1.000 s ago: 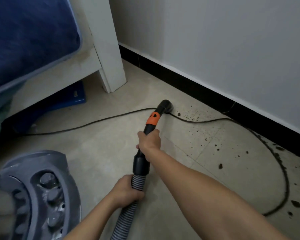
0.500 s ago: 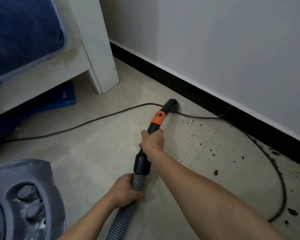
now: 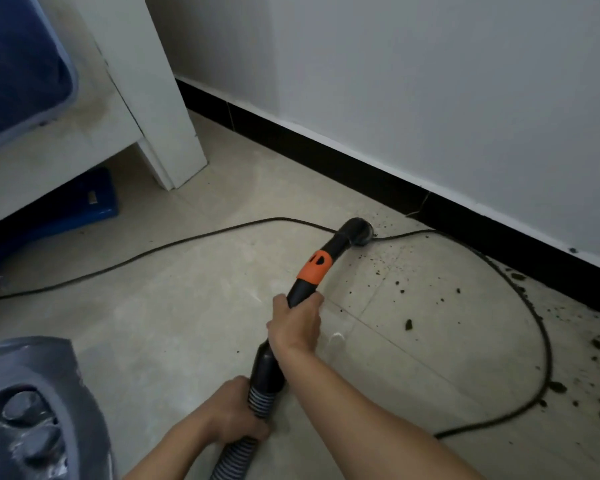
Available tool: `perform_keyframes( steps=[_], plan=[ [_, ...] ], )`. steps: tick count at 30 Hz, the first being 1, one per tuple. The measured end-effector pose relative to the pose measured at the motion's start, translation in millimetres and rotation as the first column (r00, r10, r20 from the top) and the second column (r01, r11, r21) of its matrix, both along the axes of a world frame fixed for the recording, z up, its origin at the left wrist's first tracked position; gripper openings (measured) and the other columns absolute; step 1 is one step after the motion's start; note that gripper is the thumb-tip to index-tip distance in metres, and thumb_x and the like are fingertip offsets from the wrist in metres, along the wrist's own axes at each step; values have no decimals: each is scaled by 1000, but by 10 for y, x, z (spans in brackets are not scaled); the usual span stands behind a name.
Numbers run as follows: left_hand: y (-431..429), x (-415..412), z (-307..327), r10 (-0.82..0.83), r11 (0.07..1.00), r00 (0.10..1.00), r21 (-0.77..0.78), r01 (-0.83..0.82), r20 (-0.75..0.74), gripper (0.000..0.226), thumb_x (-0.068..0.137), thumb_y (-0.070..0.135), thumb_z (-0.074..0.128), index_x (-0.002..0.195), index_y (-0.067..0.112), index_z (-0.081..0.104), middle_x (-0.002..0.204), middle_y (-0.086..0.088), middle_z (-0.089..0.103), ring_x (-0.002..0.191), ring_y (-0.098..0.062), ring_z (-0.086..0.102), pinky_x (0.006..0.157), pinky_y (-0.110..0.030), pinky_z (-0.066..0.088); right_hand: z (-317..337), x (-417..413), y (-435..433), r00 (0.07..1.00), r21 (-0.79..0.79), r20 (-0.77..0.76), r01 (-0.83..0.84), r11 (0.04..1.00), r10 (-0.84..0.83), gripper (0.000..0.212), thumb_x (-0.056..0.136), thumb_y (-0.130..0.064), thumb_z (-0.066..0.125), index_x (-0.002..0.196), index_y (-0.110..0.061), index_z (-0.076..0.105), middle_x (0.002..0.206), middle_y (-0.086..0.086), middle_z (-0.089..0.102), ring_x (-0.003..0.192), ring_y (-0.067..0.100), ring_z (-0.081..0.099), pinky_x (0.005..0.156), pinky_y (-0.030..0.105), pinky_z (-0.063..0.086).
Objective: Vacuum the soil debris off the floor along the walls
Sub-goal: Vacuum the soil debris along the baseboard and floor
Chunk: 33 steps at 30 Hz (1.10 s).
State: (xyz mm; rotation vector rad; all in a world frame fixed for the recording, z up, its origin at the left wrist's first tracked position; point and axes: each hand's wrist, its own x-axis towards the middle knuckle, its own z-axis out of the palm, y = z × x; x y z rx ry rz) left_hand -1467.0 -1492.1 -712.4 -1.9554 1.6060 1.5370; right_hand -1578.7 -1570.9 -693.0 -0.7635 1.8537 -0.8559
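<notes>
Head view: looking down at tiled floor (image 3: 187, 306) next to a white wall (image 3: 430, 81).
Right hand (image 3: 293, 327): fingers wrapped fully round the black wand (image 3: 300, 289), a firm grip just below the orange collar (image 3: 315, 268).
Left hand (image 3: 229, 414): fingers curled round the ribbed hose (image 3: 234, 459) where it joins the wand cuff, behind the right-hand fingers and nearer the person.
Nozzle (image 3: 357, 232): ahead of the right-hand fingers, down at floor level and close to the black skirting (image 3: 361, 174).
Soil debris (image 3: 408, 323): on the floor to the right of the right-hand fingers. Fine specks lie just beside the nozzle. Bigger clods lie further right along the skirting and are densest at the frame's right edge.
Cord (image 3: 541, 341): thin and black. It runs left from the nozzle across the floor. On the other side it loops out right of the fingers through the debris and back toward the right forearm. Can't tell whether the nozzle touches it.
Vacuum body (image 3: 32, 393): grey, left of the left-hand fingers, well apart and partly out of frame.
Furniture leg (image 3: 163, 116): white, far ahead-left of both sets of fingers, standing on the floor near the skirting.
Blue cushion (image 3: 14, 64): on top of that furniture, at the frame's top left.
Blue box (image 3: 84, 206): under the furniture, on the floor.
</notes>
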Motion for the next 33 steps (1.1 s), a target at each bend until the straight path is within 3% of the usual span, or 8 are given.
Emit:
perform_keyframes(
  steps=[3,6,10,13,18,24,30,33],
  plan=[
    [3,145,23,22,999,999,-24,-22,30,45,40,39,73,75,17,55,76,6,63,63,-6,58,51,-16,42,112,102,-25,986,8,122,-112,994,111,30,89,-32,54,110,-19,37,89,2,60,71,26,68,70,45,59],
    [6,208,62,52,996,998,-70,-50,27,43,39,36,73,72,16,55,72,6,62,60,-6,57,50,-18,43,203,91,-71,952,6,272,-145,989,138,28,90,-24,55,112,-16,39,93,4,61,58,18,66,62,35,58],
    [-162,-20,144,31,972,999,-232,-38,-33,25,50,28,72,69,23,57,70,4,62,58,-5,56,49,-17,42,279,-251,-294,912,-2,384,160,987,-147,25,87,-17,60,107,-11,46,80,7,62,45,16,60,52,30,52],
    [-286,-133,160,-7,963,997,-268,-14,-79,24,58,24,72,78,27,58,75,4,64,63,-5,59,50,-15,43,373,-590,-426,805,74,487,348,934,-339,21,83,-11,60,101,-5,53,69,9,59,44,20,56,49,28,49],
    [-411,-189,173,-83,976,994,-206,67,-69,26,66,20,71,90,23,61,80,3,65,66,-8,64,52,-17,50,483,-986,-492,620,268,630,392,880,-468,13,75,-8,65,80,-7,53,54,7,51,40,20,47,50,30,48],
    [-295,-250,268,-139,951,990,-277,138,16,24,60,29,66,75,30,47,73,6,61,66,-10,58,52,-23,41,635,-1334,-312,577,360,537,503,786,-616,13,78,-4,67,86,-4,56,58,6,55,46,18,52,53,29,51],
    [-216,-107,283,-184,948,978,-244,204,104,24,65,20,69,78,28,50,73,5,62,68,-13,60,56,-28,45,660,-1257,167,453,428,486,622,656,-747,8,77,1,62,79,-5,57,58,7,56,47,19,53,53,30,52],
    [-331,-17,189,-147,944,980,-278,180,137,26,66,18,70,77,29,50,74,4,62,69,-14,60,53,-26,43,563,-1162,-33,472,400,556,569,718,-684,8,78,1,64,82,-4,58,58,7,56,47,19,53,54,31,52]
  ],
)
